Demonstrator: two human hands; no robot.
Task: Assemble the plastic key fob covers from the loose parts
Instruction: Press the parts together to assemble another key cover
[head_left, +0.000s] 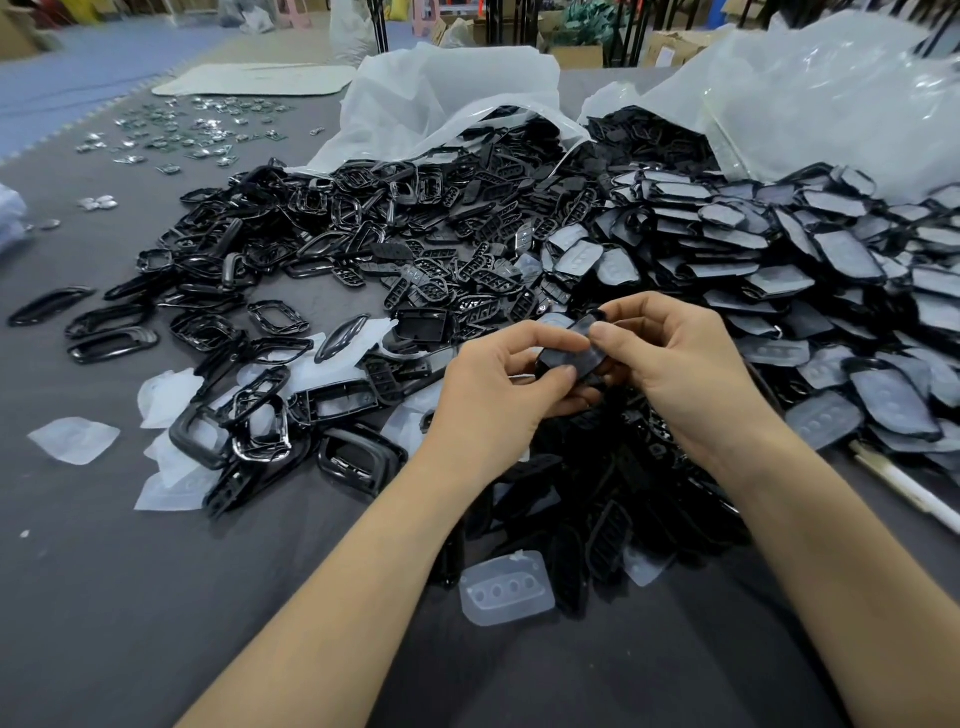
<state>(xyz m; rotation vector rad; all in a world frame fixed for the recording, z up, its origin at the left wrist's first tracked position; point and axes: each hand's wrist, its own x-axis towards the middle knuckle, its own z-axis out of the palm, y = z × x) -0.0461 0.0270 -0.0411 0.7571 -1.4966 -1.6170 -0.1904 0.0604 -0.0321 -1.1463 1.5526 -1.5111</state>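
Both hands are up in the middle of the frame, and both hold one black cover piece (575, 347). The left hand (498, 387) pinches its lower end between thumb and fingers. The right hand (672, 358) pinches its upper end with thumb and first finger. The piece is tilted and held just above the heaps.

The gray tabletop (130, 597) is full of loose parts. A pile of black ring frames (234, 317) lies at the left. A pile of small pieces with holes (467, 260) lies in the middle. A big pile of flat black covers (779, 260) lies at the right. Two clear plastic bags (452, 93) sit open behind the piles. Small shiny bits (197, 130) are spread at the upper left. A clear soft button pad (506, 587) lies between the arms at the bottom middle. Thin white film scraps (72, 439) lie at the left.
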